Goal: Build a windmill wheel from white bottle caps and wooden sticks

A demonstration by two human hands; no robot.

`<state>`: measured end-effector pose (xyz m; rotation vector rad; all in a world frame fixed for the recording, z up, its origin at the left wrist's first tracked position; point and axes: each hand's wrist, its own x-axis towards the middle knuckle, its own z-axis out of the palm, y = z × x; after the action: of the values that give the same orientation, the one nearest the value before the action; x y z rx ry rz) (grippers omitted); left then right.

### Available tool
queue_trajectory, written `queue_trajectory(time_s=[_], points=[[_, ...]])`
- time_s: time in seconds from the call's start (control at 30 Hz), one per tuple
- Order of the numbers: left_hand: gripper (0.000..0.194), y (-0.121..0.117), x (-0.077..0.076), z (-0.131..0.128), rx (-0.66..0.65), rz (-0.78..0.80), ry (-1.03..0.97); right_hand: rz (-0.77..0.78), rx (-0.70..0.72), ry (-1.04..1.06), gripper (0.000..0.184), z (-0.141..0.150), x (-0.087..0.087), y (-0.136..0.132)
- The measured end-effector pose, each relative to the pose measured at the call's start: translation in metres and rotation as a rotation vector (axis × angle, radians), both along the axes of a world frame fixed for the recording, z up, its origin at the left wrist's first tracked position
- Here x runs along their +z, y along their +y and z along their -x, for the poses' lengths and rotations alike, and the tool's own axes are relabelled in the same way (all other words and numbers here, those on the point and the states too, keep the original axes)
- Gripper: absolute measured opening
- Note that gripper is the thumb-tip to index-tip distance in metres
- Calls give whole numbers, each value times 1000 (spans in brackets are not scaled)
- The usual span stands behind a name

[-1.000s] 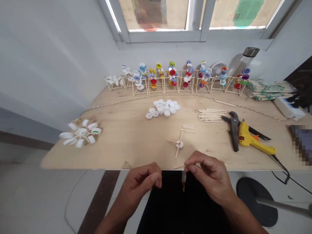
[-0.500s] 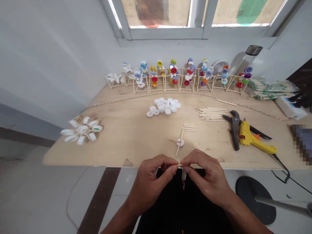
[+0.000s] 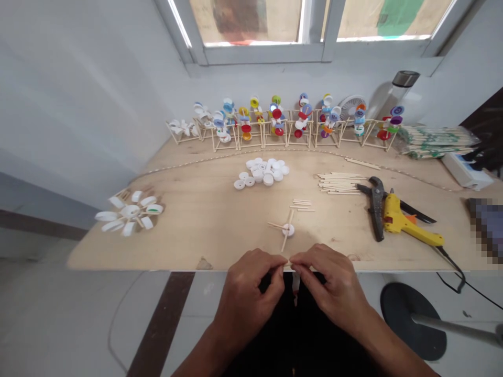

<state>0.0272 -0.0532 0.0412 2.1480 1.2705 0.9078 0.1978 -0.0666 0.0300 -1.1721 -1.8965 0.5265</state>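
Observation:
At the table's front edge, my left hand (image 3: 253, 288) and my right hand (image 3: 332, 277) meet with thumbs and forefingers pinched. Between their fingertips is a short wooden stick (image 3: 288, 264), mostly covered by the fingers. Just beyond lies a white bottle cap (image 3: 288, 230) with a few wooden sticks radiating from it. Several short cut sticks (image 3: 302, 202) rest behind that cap. Farther back sits a pile of white bottle caps (image 3: 268, 179). Over to the left, a wheel of white caps on sticks (image 3: 131, 211) lies on the wooden table (image 3: 188, 220).
Longer sticks (image 3: 338, 183) lie right of centre, beside black-handled cutters (image 3: 376, 201) and a yellow glue gun (image 3: 408, 225) with its cord. Along the wall stand stick frames holding coloured cap wheels (image 3: 277, 123). A bottle (image 3: 401, 91), fan (image 3: 351, 109) and power strip (image 3: 466, 172) are at back right.
My left thumb has bent and drawn back slightly, while both hands stay pinched at the same spot. The whole view has shifted a little; the things on the table keep their places.

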Motion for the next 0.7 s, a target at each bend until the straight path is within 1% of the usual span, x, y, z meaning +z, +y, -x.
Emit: queue_trajectory(time_s=[0.13, 0.33, 0.43, 0.53, 0.6, 0.7], points=[[16, 0, -4, -3, 5, -140, 46, -58, -3, -49, 15, 1, -1, 0], [18, 0, -13, 0, 14, -188, 85, -96, 12, -85, 18, 3, -2, -2], [16, 2, -14, 9, 81, -142, 73, -87, 12, -69, 17, 1, 1, -4], [16, 5, -8, 18, 125, -11, 27, -96, 5, -30, 14, -1, 5, -4], [18, 6, -4, 21, 100, 63, -12, -100, 5, -22, 14, 0, 6, -2], [18, 7, 1, 19, 16, 98, -55, -104, 9, -26, 15, 3, 6, 0]])
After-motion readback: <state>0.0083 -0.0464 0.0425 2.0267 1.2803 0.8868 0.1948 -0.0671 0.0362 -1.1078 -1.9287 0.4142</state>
